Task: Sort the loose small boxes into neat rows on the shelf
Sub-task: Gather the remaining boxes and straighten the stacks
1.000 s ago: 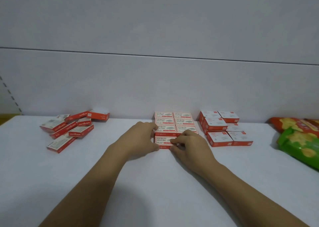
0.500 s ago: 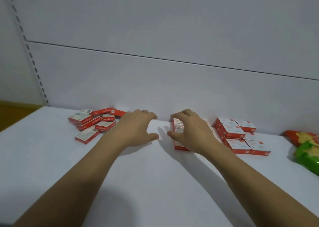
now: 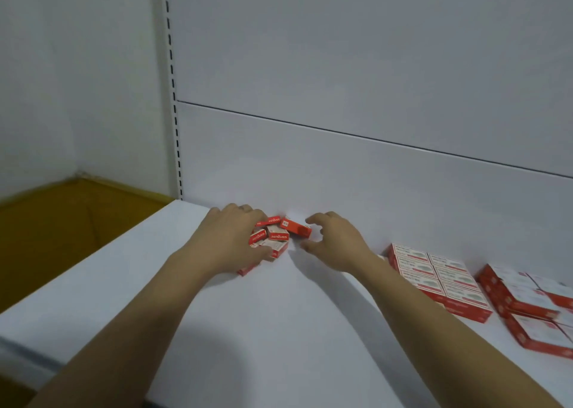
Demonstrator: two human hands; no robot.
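A loose pile of small red and white boxes (image 3: pixel 273 237) lies at the back left of the white shelf (image 3: pixel 279 330). My left hand (image 3: pixel 231 237) lies over the pile's left part, fingers curved over the boxes and thumb against the front one. My right hand (image 3: pixel 335 240) hovers just right of the pile, fingers spread and curved, holding nothing. Its fingertips are close to a red box (image 3: pixel 296 228) at the pile's right end. Neat rows of the same boxes (image 3: pixel 440 279) lie flat to the right, partly hidden by my right forearm.
Another group of red and white boxes (image 3: pixel 533 302) sits at the far right, stacked unevenly. The shelf's left edge drops to a brown floor (image 3: pixel 62 221). A slotted upright (image 3: pixel 173 113) runs up the back wall.
Both hands left the neat rows and moved left to the loose pile. The view swung left with them; the left hand now covers the pile.
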